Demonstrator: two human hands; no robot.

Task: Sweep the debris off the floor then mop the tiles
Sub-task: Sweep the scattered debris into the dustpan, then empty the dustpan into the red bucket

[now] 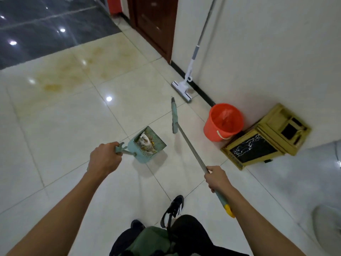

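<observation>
My left hand [103, 158] grips the handle of a teal dustpan [149, 145], held just above the tiles and filled with paper scraps and crumbs. My right hand [217, 179] grips the metal pole of a teal broom [174, 116], whose head is lifted off the floor and points toward the wall. A white flat mop [181, 88] leans against the wall ahead, its head on the floor. An orange bucket [224, 121] stands beside the wall right of the broom head. Yellowish stains [60, 78] mark the cream tiles to the far left.
A yellow wooden box [265, 137] with a black marbled panel lies by the wall next to the bucket. A dark brown door [155, 24] is at the top centre, dark tiles at the top left. A white fan base [328, 224] sits at the lower right. My feet are below.
</observation>
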